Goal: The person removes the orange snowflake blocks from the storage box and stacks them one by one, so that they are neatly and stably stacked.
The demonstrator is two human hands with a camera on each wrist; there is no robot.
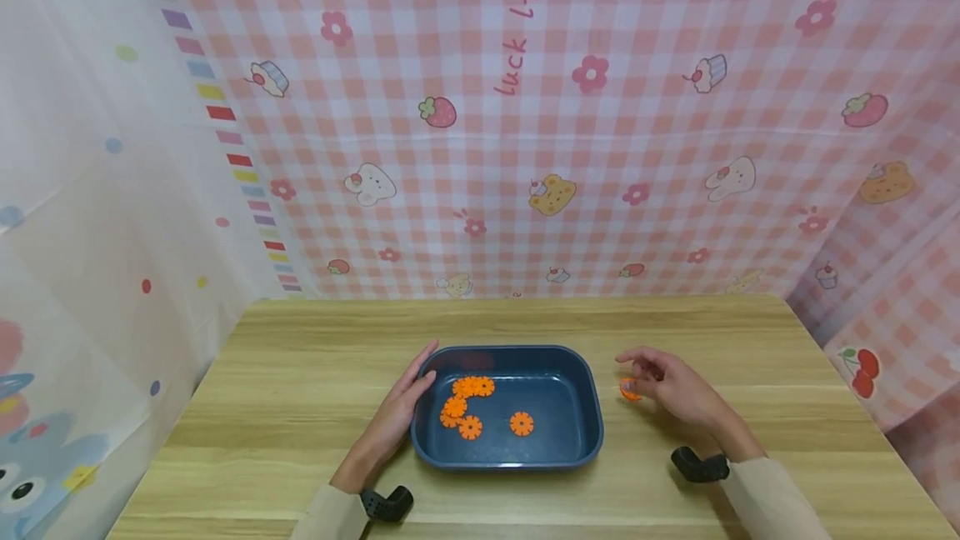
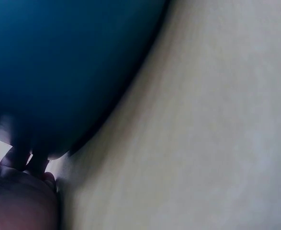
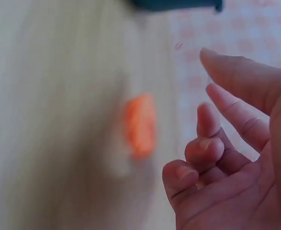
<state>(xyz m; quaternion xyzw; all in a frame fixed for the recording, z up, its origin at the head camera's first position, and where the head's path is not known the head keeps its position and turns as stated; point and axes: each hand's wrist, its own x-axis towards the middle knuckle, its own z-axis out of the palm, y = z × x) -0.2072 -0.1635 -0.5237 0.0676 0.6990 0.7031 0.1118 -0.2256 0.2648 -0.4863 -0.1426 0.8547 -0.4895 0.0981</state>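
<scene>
Right hand (image 1: 671, 386) isn't gripping anything that I can see: fingers loosely bent, thumb apart, with an orange piece (image 3: 140, 127) just off the fingertips, to the right of the tray (image 1: 555, 407). It's too blurry to tell whether that piece touches the wood. Left hand (image 1: 393, 419) rests against the tray's left end, fingers pretty straight along the outer wall, thumb at the rim.

There's a decent gap between tray and right hand, but the raised wall stands between that piece and the notched orange discs (image 1: 470, 427) inside. Those mostly bunch at the left; one sits alone nearer the middle, with bare floor right of it.

Further out, the wooden table (image 1: 285, 407) gives room on both sides, plus a strip behind up to the checked cloth (image 1: 510, 148).
</scene>
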